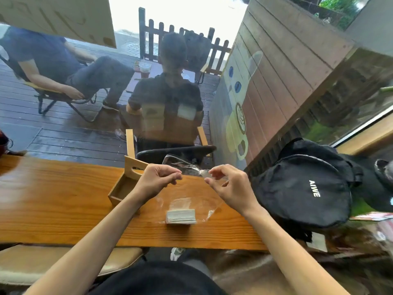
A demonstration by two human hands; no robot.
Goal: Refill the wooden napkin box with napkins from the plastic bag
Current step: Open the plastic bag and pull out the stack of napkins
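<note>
— Both hands, left hand (156, 181) and right hand (230, 186), pinch the plastic bag (191, 167)?
— Yes, clear and crinkled above the table (53, 199); folded napkins (181, 216) inside, wooden napkin box (125, 184) leftward, open.

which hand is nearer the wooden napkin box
Left. The left hand overlaps the wooden napkin box at its right edge; the right hand is farther right, pinching the plastic bag.

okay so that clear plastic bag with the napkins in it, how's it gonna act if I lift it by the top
The plastic bag looks thin and crinkled, so it will probably hang limp rather than hold shape. The napkins sit stacked at its bottom, so they would likely slump and shift. Its glossy film may slip between pinching fingers.
</note>
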